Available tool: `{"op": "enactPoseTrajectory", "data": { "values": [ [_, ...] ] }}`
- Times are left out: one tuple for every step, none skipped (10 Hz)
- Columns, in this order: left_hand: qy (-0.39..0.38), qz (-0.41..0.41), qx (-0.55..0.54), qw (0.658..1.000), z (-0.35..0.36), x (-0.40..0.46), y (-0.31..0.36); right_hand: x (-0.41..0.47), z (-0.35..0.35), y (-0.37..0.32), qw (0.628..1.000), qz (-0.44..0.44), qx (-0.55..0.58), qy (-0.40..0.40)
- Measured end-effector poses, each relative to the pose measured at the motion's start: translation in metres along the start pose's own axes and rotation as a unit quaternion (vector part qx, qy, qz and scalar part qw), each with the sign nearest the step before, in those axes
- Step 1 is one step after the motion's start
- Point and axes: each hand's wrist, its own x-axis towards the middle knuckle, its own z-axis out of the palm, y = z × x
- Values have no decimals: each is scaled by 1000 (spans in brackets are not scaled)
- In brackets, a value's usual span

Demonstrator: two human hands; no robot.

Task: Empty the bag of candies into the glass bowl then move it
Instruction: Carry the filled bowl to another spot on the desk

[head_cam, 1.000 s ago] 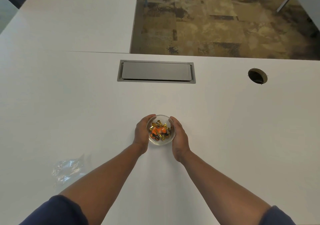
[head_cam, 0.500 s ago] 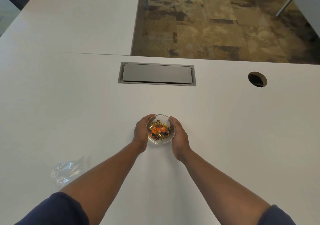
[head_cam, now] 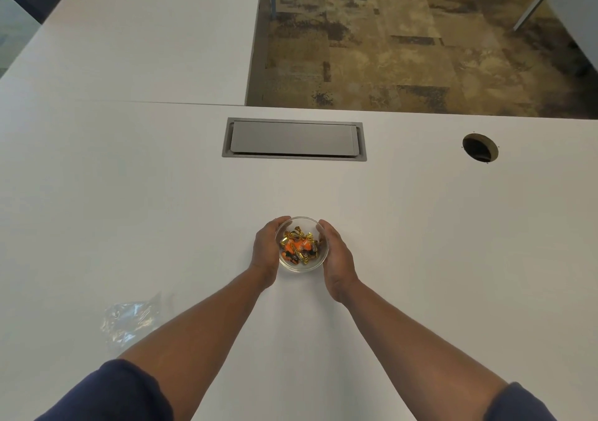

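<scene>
A small glass bowl (head_cam: 302, 267) sits near the middle of the white table (head_cam: 437, 258), holding a heap of candies (head_cam: 299, 247) in gold and orange wrappers. Both hands cup it from either side: the left hand (head_cam: 265, 252) wraps its fingers round the bowl's left wall, and the right hand (head_cam: 336, 260) presses against the right wall with its thumb along the rim. Each grip is closed onto the glass, so the bowl is held between the two palms; whether its base is touching the table or just off it I cannot tell. Both forearms stretch forward from dark blue sleeves (head_cam: 110, 391) at the bottom of the view. The clear plastic bag (head_cam: 129, 320) lies crumpled and flat on the table, well apart from the bowl, to the left of the left forearm. Beyond the bowl a grey cable hatch (head_cam: 293, 139) is set into the table, and a round grommet hole (head_cam: 480, 148) lies further right.
</scene>
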Motion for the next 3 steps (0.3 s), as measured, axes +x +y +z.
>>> {"op": "enactPoseTrajectory", "data": {
  "values": [
    [-13,23,27,999,0,-3,2,-4,1,-7,999,-9,-42,-8],
    [-10,54,131,990,-1,-3,4,-6,0,-16,994,-24,-106,-24],
    [23,120,254,960,-1,-12,17,-18,7,-33,986,-53,-157,-19]
  ]
}}
